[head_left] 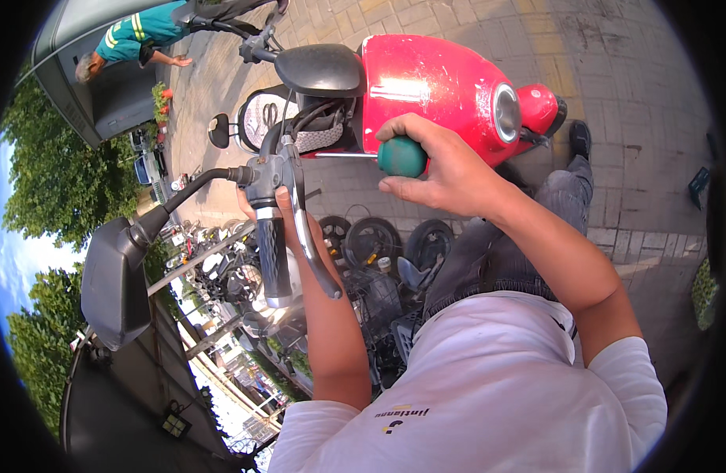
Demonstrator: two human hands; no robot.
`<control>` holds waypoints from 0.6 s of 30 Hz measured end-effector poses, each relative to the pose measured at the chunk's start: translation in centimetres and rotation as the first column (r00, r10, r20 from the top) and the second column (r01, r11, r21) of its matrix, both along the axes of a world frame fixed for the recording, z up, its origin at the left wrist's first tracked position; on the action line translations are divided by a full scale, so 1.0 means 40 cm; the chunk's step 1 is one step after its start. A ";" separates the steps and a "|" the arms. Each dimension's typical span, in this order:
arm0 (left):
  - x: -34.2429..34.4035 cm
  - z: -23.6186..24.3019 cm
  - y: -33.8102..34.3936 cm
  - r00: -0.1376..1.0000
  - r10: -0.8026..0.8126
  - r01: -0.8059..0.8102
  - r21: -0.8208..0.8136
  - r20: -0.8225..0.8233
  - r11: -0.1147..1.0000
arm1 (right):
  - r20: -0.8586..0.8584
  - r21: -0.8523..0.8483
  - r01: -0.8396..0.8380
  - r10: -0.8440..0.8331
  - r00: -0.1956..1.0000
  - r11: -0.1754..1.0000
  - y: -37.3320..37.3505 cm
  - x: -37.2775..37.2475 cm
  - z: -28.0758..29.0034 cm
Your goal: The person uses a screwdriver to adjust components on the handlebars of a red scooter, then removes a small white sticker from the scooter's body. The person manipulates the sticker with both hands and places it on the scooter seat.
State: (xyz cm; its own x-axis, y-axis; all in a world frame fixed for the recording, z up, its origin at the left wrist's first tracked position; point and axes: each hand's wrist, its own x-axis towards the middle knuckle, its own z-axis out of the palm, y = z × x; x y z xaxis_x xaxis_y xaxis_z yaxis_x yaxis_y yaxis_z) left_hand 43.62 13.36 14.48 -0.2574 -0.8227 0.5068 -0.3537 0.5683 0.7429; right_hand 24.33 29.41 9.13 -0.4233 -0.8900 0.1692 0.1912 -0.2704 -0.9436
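My right hand (449, 165) is closed around the round green handle of a screwdriver (402, 156). The tool's thin metal shaft points left and ends near the clamp and lever mount on the handlebar (268, 181). Behind that mount my left hand (288, 206) grips the handlebar, its thumb and fingertips showing on either side; the rest is hidden. Beside it sit the black rubber grip (272, 256) and the silver-black brake lever (311, 244). A black mirror (114, 280) sticks out on a stalk to the left.
The red scooter body (434, 94) and its black mirror-like cover (319, 69) lie beyond my hands. A person in a teal vest (142, 35) is at upper left. Parked bicycles and scooters (371, 240) crowd below. Brick paving (639, 94) spreads at right; a dark object (699, 188) lies on it.
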 end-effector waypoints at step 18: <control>-0.048 0.031 0.021 0.989 -0.145 0.142 0.163 0.004 0.976 | 0.157 -0.197 0.229 -0.200 0.967 0.953 -0.081 0.098 -0.064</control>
State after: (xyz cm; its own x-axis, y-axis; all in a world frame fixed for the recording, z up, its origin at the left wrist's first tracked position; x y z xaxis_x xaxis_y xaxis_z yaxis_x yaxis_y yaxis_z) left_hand 41.70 14.20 15.73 -0.3859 -0.8473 0.3648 -0.2897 0.4868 0.8241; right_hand 28.24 26.15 6.55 -0.6319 -0.7253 0.2730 0.2270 -0.5101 -0.8297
